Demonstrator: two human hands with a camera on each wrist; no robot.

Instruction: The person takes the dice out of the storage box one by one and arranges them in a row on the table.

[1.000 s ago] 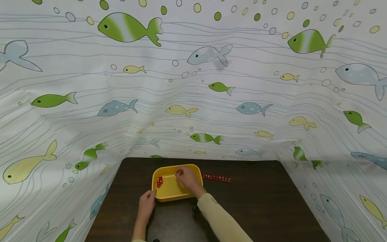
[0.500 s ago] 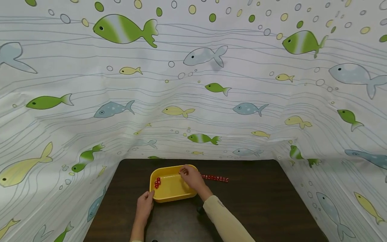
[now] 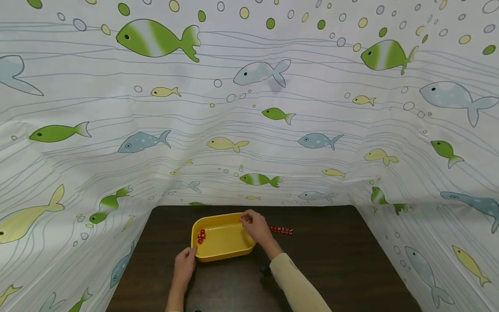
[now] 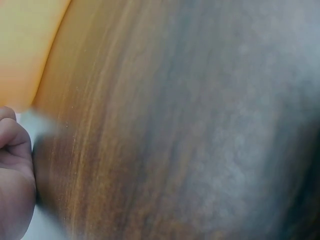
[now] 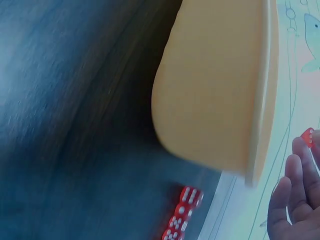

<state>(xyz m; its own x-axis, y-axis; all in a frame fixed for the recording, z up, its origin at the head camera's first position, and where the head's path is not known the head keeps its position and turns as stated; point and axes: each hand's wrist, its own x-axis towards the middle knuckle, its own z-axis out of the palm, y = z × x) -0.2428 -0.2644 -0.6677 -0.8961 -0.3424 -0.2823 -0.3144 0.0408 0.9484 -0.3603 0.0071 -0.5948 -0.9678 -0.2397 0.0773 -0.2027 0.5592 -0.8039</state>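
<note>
A yellow tray [image 3: 224,245] rests on the dark wooden table. My left hand [image 3: 184,265] grips its near left corner, and in the left wrist view part of that hand [image 4: 14,175] shows below the tray's wall [image 4: 25,45]. Several red dice [image 3: 201,236] lie at the left inside the tray. Over the far right part of the tray is my right hand [image 3: 256,226]. Its fingertips pinch a single red die [image 5: 307,136], seen clearly in the right wrist view. To the right of the tray, several red dice [image 3: 282,230] stand in a row, its left end hidden behind the right hand.
The dark table [image 3: 335,260] extends to the right of the dice row and in front of the tray. White fabric printed with fish [image 3: 273,160] surrounds the table at the back and sides. A small dark object [image 3: 265,271] shows under the right wrist.
Holding the die, my right hand has moved rightward from over the tray's middle to its far right corner. The left hand stays at the tray's near left corner. The head view has shifted slightly.
</note>
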